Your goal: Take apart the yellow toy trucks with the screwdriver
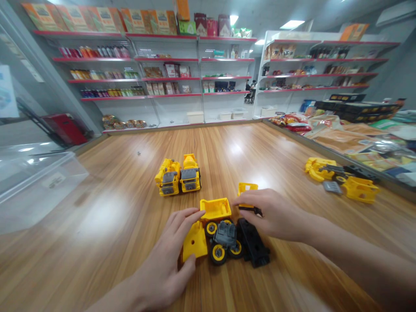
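My left hand is curled round a flat yellow toy truck part with a small hole, its thumb at the near edge. A yellow dump bed touches its fingertips. Beside it sits a grey toy chassis with black tyres and yellow hubs. My right hand is closed on a yellow toy cab piece, which stands partly hidden behind the fingers; a dark bit shows under them. Just below that hand, a black toy base lies tilted against the chassis wheels.
Two assembled yellow toy trucks stand beyond my left hand. More loose yellow parts lie at the table's right side. A clear plastic bin is at the left. Packaged goods border the right edge, and stocked shelves rise behind the table.
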{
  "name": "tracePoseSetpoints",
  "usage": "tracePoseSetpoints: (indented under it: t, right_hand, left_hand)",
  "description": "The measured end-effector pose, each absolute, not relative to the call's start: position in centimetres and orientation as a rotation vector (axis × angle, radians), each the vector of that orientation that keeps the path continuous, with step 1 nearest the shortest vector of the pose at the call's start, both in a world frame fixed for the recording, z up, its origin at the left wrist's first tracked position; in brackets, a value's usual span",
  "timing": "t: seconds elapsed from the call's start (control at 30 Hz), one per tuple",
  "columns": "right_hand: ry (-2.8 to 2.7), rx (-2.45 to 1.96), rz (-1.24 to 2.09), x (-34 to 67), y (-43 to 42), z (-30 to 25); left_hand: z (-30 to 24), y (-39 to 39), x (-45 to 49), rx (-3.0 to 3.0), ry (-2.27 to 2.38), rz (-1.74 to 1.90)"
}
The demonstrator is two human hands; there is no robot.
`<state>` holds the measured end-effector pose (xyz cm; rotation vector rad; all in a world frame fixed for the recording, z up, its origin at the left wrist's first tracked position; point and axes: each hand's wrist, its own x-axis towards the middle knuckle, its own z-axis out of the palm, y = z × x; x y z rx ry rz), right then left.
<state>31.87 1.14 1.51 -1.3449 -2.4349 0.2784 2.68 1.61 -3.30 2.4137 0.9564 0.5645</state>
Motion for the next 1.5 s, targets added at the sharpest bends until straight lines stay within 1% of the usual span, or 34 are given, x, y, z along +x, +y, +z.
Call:
tracePoseSetpoints:
  t: [0.13, 0.3, 0.53, 1.13, 1.5]
  right_hand:
    - [-2.476, -1.230, 0.374, 30.7, 1.0, 1.1]
    - [-2.567, -1.257, 0.441, 30.1, 0.9, 0.9]
    - [-2.626, -1.312, 0.349, 30.2, 1.0, 1.0]
    - [-2.629, -1.292, 0.322, 29.8, 1.1, 0.9]
    - [-2.694, -1.301, 0.217, 29.7, 1.2, 1.1]
  left_hand:
    - [-3.6, 1.6, 2.4, 2.387, 0.932, 0.562]
    - [-4.0, 1.7, 1.9, 2.361, 0.916, 0.555]
    - [-3.9, 1.7, 1.8, 2.346, 0.901, 0.552]
    - [-2.7, 1.4, 2.2, 2.383, 0.896, 0.489]
    - [-3.3, 1.3, 1.9, 2.362, 0.898, 0.497]
